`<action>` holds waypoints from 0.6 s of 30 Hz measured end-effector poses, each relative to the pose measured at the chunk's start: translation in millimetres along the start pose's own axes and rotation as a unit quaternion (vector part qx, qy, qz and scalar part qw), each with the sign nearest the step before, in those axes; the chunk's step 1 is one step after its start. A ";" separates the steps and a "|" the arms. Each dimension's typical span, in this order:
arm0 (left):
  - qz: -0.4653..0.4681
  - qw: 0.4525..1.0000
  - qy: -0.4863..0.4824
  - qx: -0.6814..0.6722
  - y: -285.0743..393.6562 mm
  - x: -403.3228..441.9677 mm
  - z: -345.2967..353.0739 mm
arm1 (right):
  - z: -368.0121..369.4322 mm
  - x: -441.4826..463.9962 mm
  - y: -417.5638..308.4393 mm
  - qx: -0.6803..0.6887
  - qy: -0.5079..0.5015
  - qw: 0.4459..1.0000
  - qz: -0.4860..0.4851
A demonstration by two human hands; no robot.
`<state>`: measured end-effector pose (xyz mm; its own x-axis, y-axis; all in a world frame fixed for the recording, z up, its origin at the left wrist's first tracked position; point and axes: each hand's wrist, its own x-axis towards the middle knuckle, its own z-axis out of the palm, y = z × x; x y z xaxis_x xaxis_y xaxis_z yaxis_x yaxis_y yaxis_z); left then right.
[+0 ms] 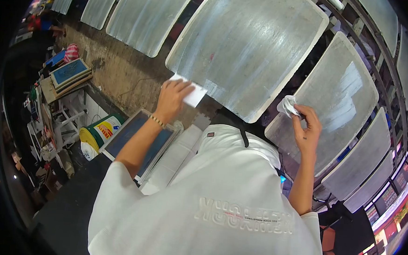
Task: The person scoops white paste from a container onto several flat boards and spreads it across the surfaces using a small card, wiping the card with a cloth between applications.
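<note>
My left hand point(170, 99) holds a flat white card point(195, 95) at the lower left edge of a large grey board point(251, 41). The fingers lie over the card's top. My right hand point(308, 127) pinches a crumpled white cloth point(288, 106) between thumb and fingers, over the upper left part of a second grey board point(332, 88). White smears point(348, 99) mark that second board. A small whitish patch point(213, 88) shows on the large board, just right of the card.
More grey boards point(143, 16) stand in a row to both sides. On the left are framed screens point(69, 74), a green and yellow bucket point(102, 133) and a large frame point(138, 137). A metal rack point(381, 49) runs behind the boards. Part of a person point(47, 24) shows far left.
</note>
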<state>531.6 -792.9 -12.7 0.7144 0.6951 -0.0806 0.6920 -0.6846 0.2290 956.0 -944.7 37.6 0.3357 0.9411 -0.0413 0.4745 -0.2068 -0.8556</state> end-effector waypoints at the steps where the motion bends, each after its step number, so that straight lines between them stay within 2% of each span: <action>1: -0.007 1.000 -0.027 -0.003 1.7 -18.6 0.1 | -0.9 -1.9 1.6 0.004 -0.002 1.000 -0.015; 2: -0.005 1.000 -0.024 -0.002 4.8 -38.6 -1.0 | -3.3 -6.6 2.1 0.003 0.001 1.000 -0.018; 4: -0.045 0.995 -0.077 -0.047 6.4 -52.4 -4.6 | -9.7 -18.2 4.8 -0.024 0.003 0.999 -0.022; 8: 0.009 0.994 -0.023 -0.104 45.2 4.5 -16.7 | -29.7 -59.0 16.7 -0.020 0.075 0.997 0.015; 10: 0.095 0.987 0.022 -0.126 101.8 54.9 -10.7 | -49.8 -83.8 22.6 -0.015 0.097 0.994 0.039; 15: 0.236 0.958 0.072 -0.143 274.7 160.3 62.2 | -112.5 -144.6 52.8 -0.043 0.195 0.977 0.071; 16: 0.258 0.953 0.090 -0.134 302.9 180.4 76.2 | -125.3 -154.7 61.2 -0.038 0.196 0.978 0.068; 18: 0.232 0.956 0.144 -0.105 346.8 217.1 95.2 | -148.3 -171.2 80.0 -0.026 0.239 0.968 0.064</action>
<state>936.5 -900.3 -43.2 0.8608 0.3786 0.3400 0.2486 -0.8959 0.3681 1057.2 -1162.0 52.7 0.7274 0.6774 0.1095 0.4405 -0.3386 -0.8314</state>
